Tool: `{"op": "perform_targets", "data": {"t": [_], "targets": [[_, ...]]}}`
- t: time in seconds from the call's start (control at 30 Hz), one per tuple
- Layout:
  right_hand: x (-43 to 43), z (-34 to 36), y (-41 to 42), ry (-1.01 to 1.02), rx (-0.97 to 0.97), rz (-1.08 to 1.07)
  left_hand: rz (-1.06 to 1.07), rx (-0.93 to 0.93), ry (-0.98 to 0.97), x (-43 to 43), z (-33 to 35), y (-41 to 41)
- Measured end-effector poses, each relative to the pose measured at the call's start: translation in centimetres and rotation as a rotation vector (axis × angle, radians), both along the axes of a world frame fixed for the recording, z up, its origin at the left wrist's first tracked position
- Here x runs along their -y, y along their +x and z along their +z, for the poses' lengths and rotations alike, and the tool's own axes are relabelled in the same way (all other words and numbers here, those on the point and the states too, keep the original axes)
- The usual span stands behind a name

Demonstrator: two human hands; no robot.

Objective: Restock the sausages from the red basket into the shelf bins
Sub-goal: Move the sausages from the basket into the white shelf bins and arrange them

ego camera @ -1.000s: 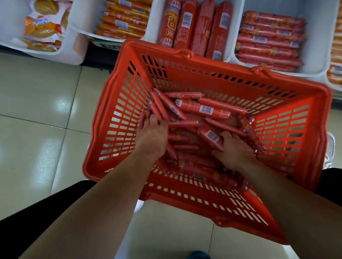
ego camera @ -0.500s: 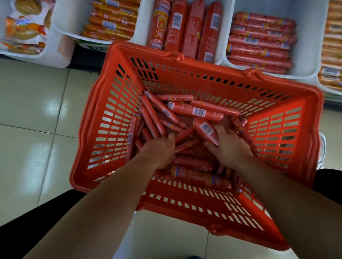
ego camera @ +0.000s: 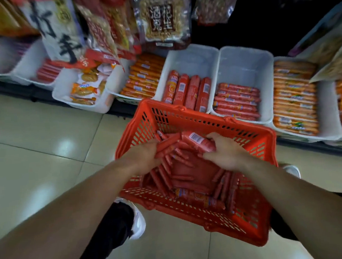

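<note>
Shelf aisle: bundle lifted from the pile.
Left grip (ego camera: 145,155) and right grip (ego camera: 225,154), buried in the red basket (ego camera: 254,217) a moment ago, now clamp a sausage bundle (ego camera: 184,143) between them; shelf bins (ego camera: 245,65) wait just beyond, so transfer is likely next.

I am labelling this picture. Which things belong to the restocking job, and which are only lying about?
Job: red plastic mesh basket; thin red sausages gripped by left hand and right hand; white plastic shelf bin, partly filled.
Lying about: hanging peanut bag; orange-wrapped snack packets.
</note>
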State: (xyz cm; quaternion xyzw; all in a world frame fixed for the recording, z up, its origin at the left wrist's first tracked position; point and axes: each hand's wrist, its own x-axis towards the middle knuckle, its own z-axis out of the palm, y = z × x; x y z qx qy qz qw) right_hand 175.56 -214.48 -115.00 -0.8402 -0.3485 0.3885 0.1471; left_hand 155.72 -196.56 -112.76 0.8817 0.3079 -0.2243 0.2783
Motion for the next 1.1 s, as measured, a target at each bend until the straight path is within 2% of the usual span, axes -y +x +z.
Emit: {"op": "perform_targets", "data": {"t": [0.2,0.33,0.47,0.53,0.73,0.87,1.0,1.1], "targets": [[-3.2,4.5,2.5,0.273,0.086,-0.2,0.274,0.214,-0.026,-2.8,3.5,-0.6],[-7.9,4.6,5.3,0.292,0.126,-0.316,0.473,0.3,-0.007,-3.2,2.5,0.6],[-12.4,3.7,7.0,0.284,0.115,-0.426,0.523,0.335,-0.051,-3.6,1.2,2.3],[-12.9,2.7,7.2,0.268,0.105,-0.394,0.536,0.356,-0.064,-4.1,0.9,3.7],[-7.8,1.3,8.0,0.294,0.254,-0.297,0.442,0.384,-0.121,-3.7,1.7,11.1],[-1.7,0.5,10.0,0.298,0.401,-0.346,0.348,0.407,-0.122,-1.0,1.4,17.6],[4.5,-0.9,11.4,0.255,0.44,-0.406,0.288,0.394,-0.152,1.8,0.6,23.9],[7.4,-1.9,12.4,0.235,0.433,-0.46,0.138,0.3,-0.084,2.8,0.3,27.1]]}}
